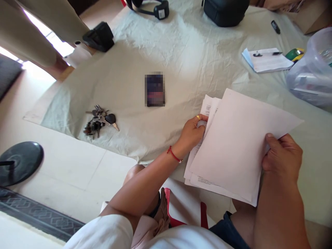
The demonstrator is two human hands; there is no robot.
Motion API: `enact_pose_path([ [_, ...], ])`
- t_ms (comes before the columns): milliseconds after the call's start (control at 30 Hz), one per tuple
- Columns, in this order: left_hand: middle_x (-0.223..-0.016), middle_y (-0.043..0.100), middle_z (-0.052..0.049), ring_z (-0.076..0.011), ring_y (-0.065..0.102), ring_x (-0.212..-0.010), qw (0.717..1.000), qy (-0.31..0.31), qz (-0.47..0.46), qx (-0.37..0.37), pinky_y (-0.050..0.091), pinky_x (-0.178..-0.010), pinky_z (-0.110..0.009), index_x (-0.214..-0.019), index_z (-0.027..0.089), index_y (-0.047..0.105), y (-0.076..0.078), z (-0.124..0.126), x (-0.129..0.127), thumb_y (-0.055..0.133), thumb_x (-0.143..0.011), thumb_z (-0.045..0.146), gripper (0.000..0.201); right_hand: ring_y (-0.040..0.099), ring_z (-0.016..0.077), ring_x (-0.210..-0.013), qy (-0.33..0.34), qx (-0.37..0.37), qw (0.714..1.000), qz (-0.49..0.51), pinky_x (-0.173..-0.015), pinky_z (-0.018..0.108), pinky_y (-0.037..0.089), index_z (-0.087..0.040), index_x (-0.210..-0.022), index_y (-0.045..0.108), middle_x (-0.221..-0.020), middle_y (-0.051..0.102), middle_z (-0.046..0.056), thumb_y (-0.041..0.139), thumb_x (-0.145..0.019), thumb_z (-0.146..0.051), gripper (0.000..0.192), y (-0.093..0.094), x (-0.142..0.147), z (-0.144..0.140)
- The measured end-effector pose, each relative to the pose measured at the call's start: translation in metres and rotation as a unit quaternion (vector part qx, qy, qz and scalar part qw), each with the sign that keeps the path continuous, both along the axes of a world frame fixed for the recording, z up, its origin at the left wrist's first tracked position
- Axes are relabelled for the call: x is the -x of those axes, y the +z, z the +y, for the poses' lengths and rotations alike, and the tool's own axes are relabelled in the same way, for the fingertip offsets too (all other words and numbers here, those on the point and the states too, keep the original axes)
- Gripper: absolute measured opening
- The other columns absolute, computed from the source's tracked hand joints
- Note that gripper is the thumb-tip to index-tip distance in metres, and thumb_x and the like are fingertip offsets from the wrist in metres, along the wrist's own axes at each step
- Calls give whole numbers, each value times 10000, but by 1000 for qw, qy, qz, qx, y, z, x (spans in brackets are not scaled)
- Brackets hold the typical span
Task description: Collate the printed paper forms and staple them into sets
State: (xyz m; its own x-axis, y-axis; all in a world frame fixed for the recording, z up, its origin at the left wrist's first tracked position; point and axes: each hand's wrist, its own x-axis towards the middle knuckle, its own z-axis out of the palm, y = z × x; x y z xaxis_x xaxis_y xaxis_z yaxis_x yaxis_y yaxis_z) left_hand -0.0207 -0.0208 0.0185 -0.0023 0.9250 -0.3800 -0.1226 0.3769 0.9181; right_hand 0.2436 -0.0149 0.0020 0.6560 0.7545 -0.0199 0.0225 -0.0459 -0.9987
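From the head camera I locate the stack of paper [241, 145] at the near right of the scene, held above the near edge of the cloth-covered table [129, 86] and overhanging it; I cannot tell whether the underside touches the cloth. The left hand [191, 135] pinches the left edge of the stack, thumb on the near face. The right hand [281, 157] grips the right edge, thumb on top of a blank sheet and fingers curled beneath. Handling, as I judge it: light load, thin and flexible, firmer as a stack than as single sheets. Expect sheets to slide over one another (the edges are already uneven, with printed pages showing at the left and near sides). Creasing and tearing are the main hazards; apply moderate pressure. Hold at opposite edges, thumb above and fingers below, and support the near corners against sagging. Containers: at the far right stands a translucent plastic tub [302, 81]; pale and clear items show through its wall, but I cannot identify them. Beyond it, a cardboard box [317, 17] is cut off by the frame, its contents unconfirmed. On the far side of the table sits a black case [225, 14], partly out of view; its interior is not visible, so I list no contents.
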Motion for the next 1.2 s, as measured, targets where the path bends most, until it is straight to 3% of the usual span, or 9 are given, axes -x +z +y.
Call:
enact_pose_path([
  [100,-750,663,36,-145,531,-630,1000,11,22,-12,391,-634,-272,-1019,235,707,1,1,0,576,-896,104,222,778,132,-943,-5,-5,999,40,-1042,297,665,-186,-963,871,-974,836,10,854,-606,-180,357,3,-1,0],
  [267,-763,629,27,-143,502,-629,999,11,37,-9,390,-633,-281,-1006,230,702,2,0,1,569,-948,115,186,792,156,-905,8,-3,989,146,-846,229,707,-177,-703,693,-823,743,6,846,-580,-88,216,12,-5,0],
  [433,-774,639,8,-154,547,-650,1000,0,14,-2,392,-619,-284,-971,227,692,-1,1,0,560,-948,118,172,786,157,-892,34,21,982,185,-772,215,710,-182,-715,670,-817,726,-3,870,-618,-82,244,18,-7,-4],
  [633,-741,613,15,-143,518,-631,1000,1,18,-1,366,-605,-273,-938,216,693,-2,1,-1,561,-896,80,194,761,124,-803,32,36,983,177,-705,182,693,-170,-810,753,-862,760,0,867,-656,-95,206,19,-6,-5],
  [833,-696,581,33,-132,502,-602,1000,-4,16,7,358,-595,-269,-923,214,686,2,0,0,539,-907,63,211,796,157,-911,20,12,989,145,-842,221,705,-181,-686,663,-810,738,4,860,-619,-89,227,15,-4,-2],
  [933,-675,579,42,-130,486,-575,1000,-2,18,15,356,-583,-273,-924,219,689,3,0,0,556,-908,70,201,793,149,-956,17,-2,995,98,-988,274,689,-182,-787,770,-853,773,1,831,-634,-113,179,11,0,-1],
  [1033,-745,672,21,-143,552,-616,1000,11,14,23,395,-604,-279,-928,220,703,4,0,-1,597,-893,93,169,787,168,-971,14,-6,999,50,-1114,393,658,-196,-883,839,-890,809,-1,829,-632,-164,254,6,2,-1],
  [1200,-818,710,-1,-162,624,-712,998,36,-38,42,444,-654,-287,-926,209,728,6,0,-1,626,-916,186,105,764,164,-952,2,-1,1000,-28,-1133,437,637,-223,-959,883,-984,853,-3,825,-610,-214,354,3,2,0],
])
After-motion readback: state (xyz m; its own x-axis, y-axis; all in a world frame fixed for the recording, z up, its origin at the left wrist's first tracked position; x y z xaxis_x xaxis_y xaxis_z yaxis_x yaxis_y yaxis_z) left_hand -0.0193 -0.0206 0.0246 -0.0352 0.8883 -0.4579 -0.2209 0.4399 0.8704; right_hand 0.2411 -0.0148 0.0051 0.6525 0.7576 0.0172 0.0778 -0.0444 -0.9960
